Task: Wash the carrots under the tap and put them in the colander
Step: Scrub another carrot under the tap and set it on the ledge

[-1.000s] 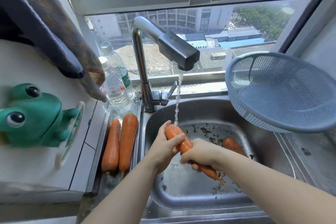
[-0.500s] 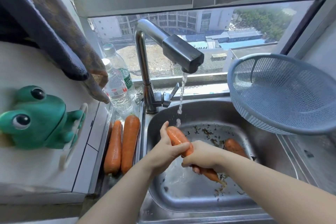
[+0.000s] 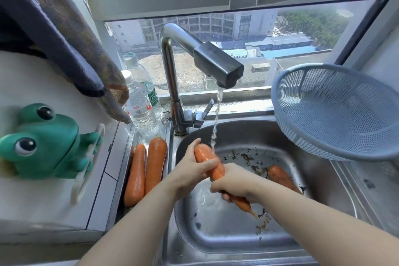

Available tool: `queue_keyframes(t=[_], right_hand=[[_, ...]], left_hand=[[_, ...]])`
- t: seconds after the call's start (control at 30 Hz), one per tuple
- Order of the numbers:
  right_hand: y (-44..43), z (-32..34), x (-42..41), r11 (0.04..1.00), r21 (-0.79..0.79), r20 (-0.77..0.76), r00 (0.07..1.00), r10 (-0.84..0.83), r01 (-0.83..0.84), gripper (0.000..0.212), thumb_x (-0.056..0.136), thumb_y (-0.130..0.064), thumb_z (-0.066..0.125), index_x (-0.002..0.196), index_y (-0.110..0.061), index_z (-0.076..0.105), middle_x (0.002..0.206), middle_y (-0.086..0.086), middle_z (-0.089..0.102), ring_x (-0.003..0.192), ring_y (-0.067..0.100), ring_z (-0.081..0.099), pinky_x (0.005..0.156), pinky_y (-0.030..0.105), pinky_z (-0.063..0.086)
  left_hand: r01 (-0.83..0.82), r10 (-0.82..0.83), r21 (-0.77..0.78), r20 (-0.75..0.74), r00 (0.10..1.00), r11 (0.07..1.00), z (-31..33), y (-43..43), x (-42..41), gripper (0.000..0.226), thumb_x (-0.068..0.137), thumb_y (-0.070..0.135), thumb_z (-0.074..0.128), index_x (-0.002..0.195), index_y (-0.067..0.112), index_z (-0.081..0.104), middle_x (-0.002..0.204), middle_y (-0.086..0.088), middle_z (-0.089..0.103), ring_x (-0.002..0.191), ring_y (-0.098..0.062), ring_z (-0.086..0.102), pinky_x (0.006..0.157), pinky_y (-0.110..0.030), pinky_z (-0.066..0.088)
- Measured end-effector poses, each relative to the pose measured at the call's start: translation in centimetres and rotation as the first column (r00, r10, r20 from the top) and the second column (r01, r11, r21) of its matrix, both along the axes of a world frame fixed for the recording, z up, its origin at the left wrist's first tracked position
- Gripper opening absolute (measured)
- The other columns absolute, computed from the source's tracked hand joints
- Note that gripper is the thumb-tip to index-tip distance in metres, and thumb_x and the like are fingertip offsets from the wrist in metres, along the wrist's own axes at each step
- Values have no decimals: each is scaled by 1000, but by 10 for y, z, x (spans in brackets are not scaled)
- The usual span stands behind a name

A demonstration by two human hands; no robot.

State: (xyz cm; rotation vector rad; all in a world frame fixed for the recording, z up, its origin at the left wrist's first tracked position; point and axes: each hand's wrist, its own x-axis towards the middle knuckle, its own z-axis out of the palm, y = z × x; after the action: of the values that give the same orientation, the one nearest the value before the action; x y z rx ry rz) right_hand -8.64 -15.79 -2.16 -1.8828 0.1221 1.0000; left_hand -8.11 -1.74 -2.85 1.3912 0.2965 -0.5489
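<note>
left hand (image 3: pixel 193 171) and right hand (image 3: pixel 234 184) grip the tapered orange carrot (image 3: pixel 208 158), tip rightward; blue plastic colander (image 3: pixel 287 101) lies beyond the right.

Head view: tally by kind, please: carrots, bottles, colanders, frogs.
Carrots: 4
Bottles: 2
Colander: 1
Frog: 1
Total: 8
</note>
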Motion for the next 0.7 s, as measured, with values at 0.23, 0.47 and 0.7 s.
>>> queue_keyframes(t=[0.23,0.47,0.7], right_hand=[[7,-2,7,987,136,-88,993,-78,89,12,80,1,57,87,-8,52,61,6,47,45,12,45,49,27,40],[13,1,8,998,-63,119,993,18,-11,11,76,-4,57,75,-11,48,56,6,49,39,12,46,43,22,40],[-1,2,2,996,90,-17,1000,-15,17,19,79,1,58,94,-7,52,57,3,48,42,10,46,45,22,41]], left_hand=[[-1,-12,-129,-102,995,992,4,14,16,87,90,-1,59,152,32,10,149,-20,31,113,-33,59,93,-43,52],[-6,-4,191,49,999,981,10,2,14,95,75,8,78,146,34,20,132,-11,45,106,-26,59,92,-40,54],[146,-151,-94,-45,987,985,6,20,13,97,82,-9,66,150,36,13,142,-16,38,113,-28,60,94,-41,53]])
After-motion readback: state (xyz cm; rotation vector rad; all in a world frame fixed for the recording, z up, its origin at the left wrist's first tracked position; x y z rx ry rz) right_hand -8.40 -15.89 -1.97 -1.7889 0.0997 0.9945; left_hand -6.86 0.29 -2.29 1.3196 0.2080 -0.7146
